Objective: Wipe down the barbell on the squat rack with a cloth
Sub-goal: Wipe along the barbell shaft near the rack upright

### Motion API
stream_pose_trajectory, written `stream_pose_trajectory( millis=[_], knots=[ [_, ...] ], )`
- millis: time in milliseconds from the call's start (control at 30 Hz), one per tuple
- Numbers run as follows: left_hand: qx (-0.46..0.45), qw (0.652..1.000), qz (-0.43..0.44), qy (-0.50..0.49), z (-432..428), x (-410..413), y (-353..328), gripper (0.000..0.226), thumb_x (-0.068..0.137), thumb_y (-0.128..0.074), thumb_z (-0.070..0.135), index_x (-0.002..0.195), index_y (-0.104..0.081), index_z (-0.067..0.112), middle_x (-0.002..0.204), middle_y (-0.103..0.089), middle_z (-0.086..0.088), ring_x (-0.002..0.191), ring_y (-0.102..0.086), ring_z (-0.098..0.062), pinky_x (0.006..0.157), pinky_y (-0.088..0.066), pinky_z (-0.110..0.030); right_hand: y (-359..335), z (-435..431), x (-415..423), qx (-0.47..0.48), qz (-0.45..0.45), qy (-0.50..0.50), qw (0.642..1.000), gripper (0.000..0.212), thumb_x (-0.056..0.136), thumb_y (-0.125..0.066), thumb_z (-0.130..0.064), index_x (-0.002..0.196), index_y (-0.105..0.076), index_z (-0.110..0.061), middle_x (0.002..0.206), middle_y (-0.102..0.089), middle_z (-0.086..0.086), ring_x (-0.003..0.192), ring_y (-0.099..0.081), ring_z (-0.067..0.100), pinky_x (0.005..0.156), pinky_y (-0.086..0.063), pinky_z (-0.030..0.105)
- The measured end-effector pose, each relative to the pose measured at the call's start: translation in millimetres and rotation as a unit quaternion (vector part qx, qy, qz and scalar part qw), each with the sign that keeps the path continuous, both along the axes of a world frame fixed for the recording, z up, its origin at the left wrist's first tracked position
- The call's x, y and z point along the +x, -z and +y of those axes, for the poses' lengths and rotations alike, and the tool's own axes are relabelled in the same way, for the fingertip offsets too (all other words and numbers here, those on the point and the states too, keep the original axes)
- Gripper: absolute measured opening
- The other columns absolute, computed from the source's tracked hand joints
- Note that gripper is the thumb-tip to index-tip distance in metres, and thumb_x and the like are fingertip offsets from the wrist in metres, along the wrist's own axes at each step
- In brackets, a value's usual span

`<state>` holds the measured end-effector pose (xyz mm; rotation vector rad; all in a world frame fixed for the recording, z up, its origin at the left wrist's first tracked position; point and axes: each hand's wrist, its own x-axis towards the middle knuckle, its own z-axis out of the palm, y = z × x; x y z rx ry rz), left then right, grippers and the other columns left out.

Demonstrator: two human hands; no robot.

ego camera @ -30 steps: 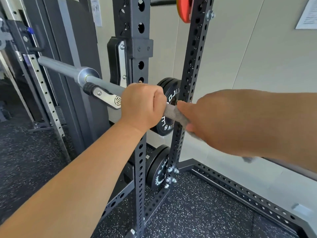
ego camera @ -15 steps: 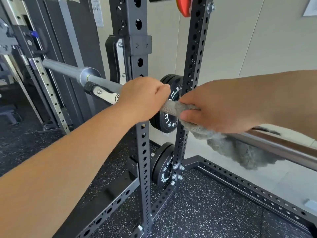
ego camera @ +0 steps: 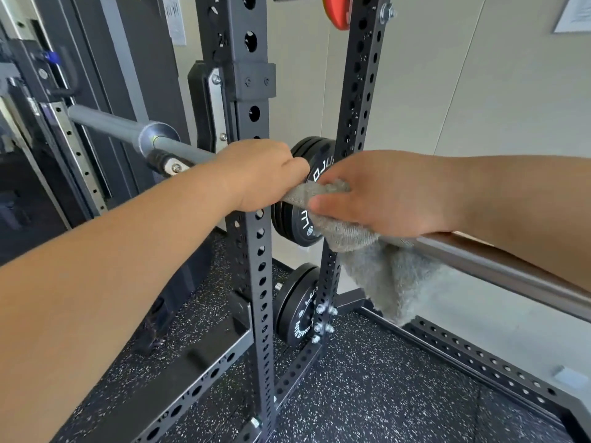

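Cloth (ego camera: 383,276) wrapped on the barbell (ego camera: 479,260) by the squat rack upright (ego camera: 252,282)
The right hand (ego camera: 383,193) closes its grip on the grey cloth round the bar, just beside the left hand (ego camera: 259,174), which grips bare steel. The cloth has unfurled since a second ago and hangs below; wiping seems barely begun.

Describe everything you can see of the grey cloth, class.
The cloth is grey and fluffy, like terry towelling. Its upper part is bunched round the barbell shaft, gripped there by the right hand; the rest hangs below the bar in a loose, folded drape. The left hand grips bare bar beside it, with a short stretch of knurled metal between them.
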<state>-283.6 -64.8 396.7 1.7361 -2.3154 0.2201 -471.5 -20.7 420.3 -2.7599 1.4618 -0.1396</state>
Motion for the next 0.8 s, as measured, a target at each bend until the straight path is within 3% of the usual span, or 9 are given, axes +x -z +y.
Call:
stream_pose_trajectory(
  millis=[133, 200, 233, 267, 333, 433, 600, 700, 800],
  knots=[
    [-0.157, 0.986, 0.053, 0.035, -0.4, 6.1, 20.3, 0.046, 0.072, -0.013, 0.048, 0.050, -0.034, 0.014, 0.054, -0.035, -0.006, 0.055, -0.034, -0.025, 0.051, -0.017, -0.035, -14.1, 9.5, -7.2, 0.094, 0.002, -0.009, 0.996, 0.050, 0.093, -0.045, -0.063, 0.097, -0.065, -0.018, 0.086, -0.071, 0.006, 0.083, -0.068, 0.026, 0.081, -0.056, 0.040],
    [-0.215, 0.971, 0.092, 0.043, -0.7, 7.4, 28.9, 0.041, 0.073, -0.016, 0.043, 0.048, -0.035, 0.017, 0.050, -0.034, -0.003, 0.051, -0.033, -0.023, 0.051, -0.018, -0.034, -6.6, 18.9, -1.1, -0.012, 0.101, -0.003, 0.995, 0.033, 0.103, -0.038, -0.046, 0.098, -0.045, -0.014, 0.076, -0.056, 0.005, 0.075, -0.061, 0.020, 0.062, -0.049, 0.021],
    [-0.243, 0.963, 0.108, 0.050, -0.7, 7.2, 33.2, 0.040, 0.075, -0.019, 0.040, 0.048, -0.037, 0.017, 0.049, -0.036, -0.003, 0.051, -0.036, -0.025, 0.051, -0.022, -0.034, 2.8, 21.4, 3.1, -0.085, 0.123, -0.005, 0.989, 0.025, 0.105, -0.036, -0.037, 0.097, -0.030, -0.014, 0.072, -0.043, 0.002, 0.093, -0.055, 0.017, 0.055, -0.043, 0.019],
    [-0.259, 0.956, 0.127, 0.049, 0.2, 6.4, 37.1, 0.039, 0.077, -0.023, 0.036, 0.048, -0.041, 0.017, 0.049, -0.039, -0.004, 0.050, -0.038, -0.027, 0.051, -0.026, -0.034, 12.3, 23.1, 6.4, -0.154, 0.139, -0.007, 0.978, 0.022, 0.104, -0.037, -0.031, 0.096, -0.023, -0.017, 0.071, -0.032, -0.001, 0.067, -0.051, 0.018, 0.056, -0.041, 0.021],
    [-0.289, 0.942, 0.156, 0.068, -1.1, 6.3, 43.1, 0.034, 0.079, -0.029, 0.031, 0.049, -0.041, 0.020, 0.048, -0.041, -0.004, 0.049, -0.039, -0.027, 0.050, -0.027, -0.033, 24.1, 19.0, 9.7, -0.219, 0.150, 0.006, 0.964, 0.024, 0.100, -0.047, -0.032, 0.099, -0.029, -0.017, 0.071, -0.027, -0.002, 0.064, -0.039, 0.017, 0.061, -0.043, 0.028],
    [-0.308, 0.933, 0.162, 0.094, -3.2, 6.5, 45.2, 0.032, 0.081, -0.031, 0.027, 0.050, -0.029, 0.028, 0.048, -0.035, -0.002, 0.048, -0.037, -0.028, 0.048, -0.025, -0.034, 11.5, 18.5, 3.5, -0.139, 0.147, -0.003, 0.979, 0.023, 0.102, -0.045, -0.041, 0.104, -0.045, -0.018, 0.072, -0.038, -0.006, 0.062, -0.041, 0.011, 0.052, -0.030, 0.020],
    [-0.324, 0.926, 0.163, 0.101, -3.3, 6.4, 45.5, 0.030, 0.082, -0.032, 0.025, 0.051, -0.030, 0.026, 0.048, -0.033, -0.002, 0.047, -0.034, -0.029, 0.047, -0.022, -0.034, -12.6, 19.5, -1.4, -0.002, 0.086, -0.051, 0.995, 0.034, 0.103, -0.033, -0.048, 0.097, -0.054, -0.022, 0.081, -0.060, -0.003, 0.073, -0.058, 0.011, 0.066, -0.045, 0.024],
    [-0.316, 0.926, 0.175, 0.109, -2.7, 4.9, 44.7, 0.029, 0.082, -0.032, 0.025, 0.052, -0.033, 0.026, 0.047, -0.038, -0.005, 0.047, -0.038, -0.030, 0.045, -0.030, -0.038, 3.1, 18.2, -12.3, -0.049, 0.042, -0.090, 0.994, 0.022, 0.103, -0.035, -0.041, 0.113, -0.047, -0.026, 0.085, -0.062, -0.006, 0.075, -0.059, 0.011, 0.071, -0.048, 0.020],
    [-0.315, 0.924, 0.187, 0.107, -2.2, 4.2, 45.0, 0.031, 0.083, -0.033, 0.027, 0.052, -0.039, 0.024, 0.047, -0.043, -0.006, 0.047, -0.042, -0.028, 0.046, -0.032, -0.037, 8.4, 20.2, -16.3, -0.099, 0.117, -0.064, 0.986, 0.046, 0.102, -0.034, -0.044, 0.145, -0.020, -0.036, 0.101, -0.062, -0.005, 0.089, -0.059, 0.013, 0.087, -0.048, 0.032]
  ],
)
